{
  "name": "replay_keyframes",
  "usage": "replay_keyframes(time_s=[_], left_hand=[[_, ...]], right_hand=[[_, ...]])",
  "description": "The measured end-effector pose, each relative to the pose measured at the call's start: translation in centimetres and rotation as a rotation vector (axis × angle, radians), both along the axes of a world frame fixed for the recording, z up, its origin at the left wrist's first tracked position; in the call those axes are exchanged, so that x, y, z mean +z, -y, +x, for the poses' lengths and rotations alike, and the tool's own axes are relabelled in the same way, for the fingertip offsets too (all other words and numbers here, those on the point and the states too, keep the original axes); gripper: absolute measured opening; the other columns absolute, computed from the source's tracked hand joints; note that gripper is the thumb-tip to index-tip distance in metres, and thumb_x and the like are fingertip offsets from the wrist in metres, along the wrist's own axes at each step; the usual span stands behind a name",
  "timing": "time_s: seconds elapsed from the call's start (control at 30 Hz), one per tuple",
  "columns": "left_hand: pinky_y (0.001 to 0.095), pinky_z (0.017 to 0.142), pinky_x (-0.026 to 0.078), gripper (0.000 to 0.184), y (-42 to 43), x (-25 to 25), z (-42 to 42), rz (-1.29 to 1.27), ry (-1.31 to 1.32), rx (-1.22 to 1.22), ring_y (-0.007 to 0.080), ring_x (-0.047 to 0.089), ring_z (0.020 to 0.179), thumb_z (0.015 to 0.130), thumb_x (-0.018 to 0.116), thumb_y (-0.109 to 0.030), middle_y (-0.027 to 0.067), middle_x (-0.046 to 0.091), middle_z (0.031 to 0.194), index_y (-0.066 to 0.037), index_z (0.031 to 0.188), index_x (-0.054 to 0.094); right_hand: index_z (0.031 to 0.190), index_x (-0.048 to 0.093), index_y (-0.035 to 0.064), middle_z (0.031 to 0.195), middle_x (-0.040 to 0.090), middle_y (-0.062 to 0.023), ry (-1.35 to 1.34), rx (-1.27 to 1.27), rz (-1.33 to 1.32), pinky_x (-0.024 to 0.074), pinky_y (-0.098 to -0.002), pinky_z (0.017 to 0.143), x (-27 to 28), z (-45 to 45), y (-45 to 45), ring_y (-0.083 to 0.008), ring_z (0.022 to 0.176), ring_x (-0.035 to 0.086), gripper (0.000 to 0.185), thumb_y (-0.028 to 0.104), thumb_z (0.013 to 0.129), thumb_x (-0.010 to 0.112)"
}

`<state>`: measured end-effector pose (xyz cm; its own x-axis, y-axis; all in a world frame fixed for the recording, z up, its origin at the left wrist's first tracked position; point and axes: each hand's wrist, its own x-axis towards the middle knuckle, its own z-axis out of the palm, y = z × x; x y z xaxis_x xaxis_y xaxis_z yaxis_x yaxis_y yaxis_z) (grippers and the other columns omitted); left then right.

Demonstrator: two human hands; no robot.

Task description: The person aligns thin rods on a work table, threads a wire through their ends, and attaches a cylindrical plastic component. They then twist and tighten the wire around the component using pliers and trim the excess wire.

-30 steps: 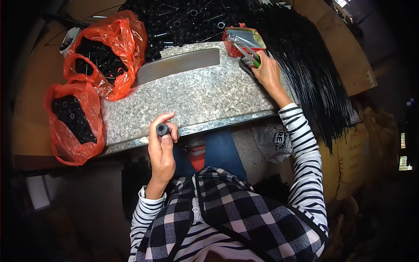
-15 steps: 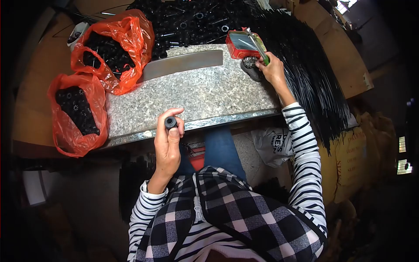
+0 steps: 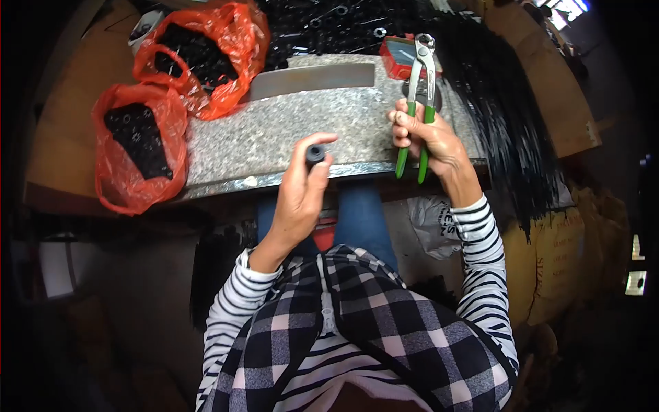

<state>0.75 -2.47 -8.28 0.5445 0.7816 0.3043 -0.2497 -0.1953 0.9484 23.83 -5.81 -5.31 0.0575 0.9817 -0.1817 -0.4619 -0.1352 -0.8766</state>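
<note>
- Currently, left hand (image 3: 300, 196): fingers pinching black part (image 3: 315, 156), near desk (image 3: 254, 137) front edge.
- Right hand (image 3: 441, 143): fingers wrapped round green-handled pliers (image 3: 430, 113), part's 2 o'clock, apart.
- Step, seemingly: both held ready; next move calls for steady grips.
- Open room toward 12, until metal strip (image 3: 312, 81); orange bags (image 3: 171, 130) crowd 9–10.

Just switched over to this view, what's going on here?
A person is at a speckled grey worktop, both hands occupied. The left hand holds a dark cylindrical piece; the right hand grips green-handled pincers by the handles, head pointing away from the person. The pincers aren't touching the piece. Red bags of dark parts sit on the left.
</note>
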Motion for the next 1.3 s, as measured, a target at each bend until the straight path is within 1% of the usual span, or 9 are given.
replay_keyframes(time_s=[0.13, 0.33, 0.7, 0.77, 0.9, 0.97, 1.07, 1.2, 1.3], left_hand=[[0.0195, 0.058, 0.035, 0.026, -0.3, 0.3, 0.3, 0.034, 0.025, 0.044, 0.0044, 0.040, 0.064, 0.086, 0.054, -0.003, -0.0029, 0.043, 0.072, -0.004, 0.112, 0.049], [0.0208, 0.071, 0.040, 0.023, -0.7, 0.2, -1.4, -0.027, -0.015, 0.120, 0.0068, 0.046, 0.076, 0.085, 0.054, -0.003, 0.0018, 0.051, 0.084, -0.001, 0.107, 0.052], [0.0201, 0.069, 0.039, 0.030, -1.1, -0.1, -1.2, -0.098, 0.080, 0.056, 0.0066, 0.044, 0.073, 0.087, 0.058, -0.013, -0.0013, 0.045, 0.077, -0.002, 0.113, 0.050], [0.0206, 0.070, 0.039, 0.030, -1.1, -0.2, -1.4, -0.126, 0.097, 0.033, 0.0069, 0.044, 0.073, 0.088, 0.058, -0.015, -0.0012, 0.045, 0.077, -0.002, 0.114, 0.049], [0.0226, 0.075, 0.040, 0.032, -1.4, 0.4, -2.3, -0.030, 0.085, -0.084, 0.0083, 0.046, 0.079, 0.090, 0.055, -0.021, 0.0012, 0.048, 0.086, -0.001, 0.114, 0.048], [0.0224, 0.078, 0.039, 0.035, -1.4, 0.7, -2.8, -0.059, 0.056, -0.147, 0.0083, 0.046, 0.082, 0.090, 0.054, -0.022, 0.0019, 0.049, 0.090, -0.001, 0.117, 0.046], [0.0230, 0.080, 0.038, 0.038, -1.2, 1.7, -3.2, -0.031, 0.049, -0.112, 0.0084, 0.047, 0.082, 0.090, 0.055, -0.021, 0.0014, 0.049, 0.088, -0.001, 0.120, 0.043], [0.0202, 0.062, 0.030, 0.055, -1.0, 2.0, -3.1, 0.073, 0.067, -0.028, 0.0061, 0.035, 0.068, 0.094, 0.033, -0.046, -0.0009, 0.041, 0.076, -0.001, 0.126, 0.040], [0.0192, 0.058, 0.029, 0.054, -0.9, 1.7, -3.0, 0.006, 0.066, 0.047, 0.0051, 0.034, 0.063, 0.095, 0.034, -0.045, -0.0027, 0.040, 0.071, -0.001, 0.126, 0.041]], right_hand=[[0.089, 0.044, 0.0094, 0.084, 0.053, -0.0027, 0.095, 0.097, 0.063, 0.0386, -0.0196, 0.054, 0.7, -5.8, 0.7, -0.0063, 0.062, 0.048, 0.020, 0.009, 0.083, 0.062], [0.090, 0.044, 0.0076, 0.082, 0.052, -0.0016, 0.181, 0.103, 0.164, 0.0401, -0.0208, 0.061, 0.7, -9.7, 0.4, -0.0081, 0.068, 0.049, 0.020, 0.010, 0.082, 0.062], [0.088, 0.045, 0.0016, 0.081, 0.054, -0.0055, 0.300, -0.059, 0.354, 0.0461, -0.0266, 0.070, -0.4, -10.9, 0.5, -0.0128, 0.077, 0.054, 0.018, 0.002, 0.081, 0.062], [0.087, 0.045, 0.0017, 0.081, 0.055, -0.0066, 0.490, -0.054, 0.385, 0.0473, -0.0258, 0.068, 0.5, -10.9, 1.1, -0.0124, 0.074, 0.055, 0.019, 0.002, 0.080, 0.063], [0.086, 0.045, 0.0020, 0.082, 0.057, -0.0083, 0.449, 0.010, 0.365, 0.0474, -0.0245, 0.066, 1.4, -10.6, 1.0, -0.0119, 0.072, 0.056, 0.019, 0.001, 0.080, 0.063], [0.085, 0.045, 0.0025, 0.082, 0.057, -0.0084, 0.252, 0.107, 0.266, 0.0474, -0.0241, 0.066, 1.6, -10.6, 0.7, -0.0120, 0.072, 0.056, 0.019, 0.000, 0.080, 0.063], [0.088, 0.044, 0.0032, 0.083, 0.055, -0.0080, 0.231, 0.047, 0.288, 0.0471, -0.0244, 0.066, 1.1, -11.4, 0.5, -0.0130, 0.073, 0.056, 0.019, -0.001, 0.081, 0.061], [0.093, 0.041, 0.0036, 0.085, 0.054, -0.0092, 0.165, -0.030, 0.383, 0.0468, -0.0262, 0.068, 1.1, -12.7, 0.0, -0.0152, 0.075, 0.057, 0.022, -0.004, 0.081, 0.057], [0.093, 0.039, 0.0033, 0.086, 0.053, -0.0100, 0.196, -0.062, 0.418, 0.0480, -0.0276, 0.068, 1.2, -13.5, -0.3, -0.0169, 0.075, 0.058, 0.023, -0.004, 0.081, 0.057]])
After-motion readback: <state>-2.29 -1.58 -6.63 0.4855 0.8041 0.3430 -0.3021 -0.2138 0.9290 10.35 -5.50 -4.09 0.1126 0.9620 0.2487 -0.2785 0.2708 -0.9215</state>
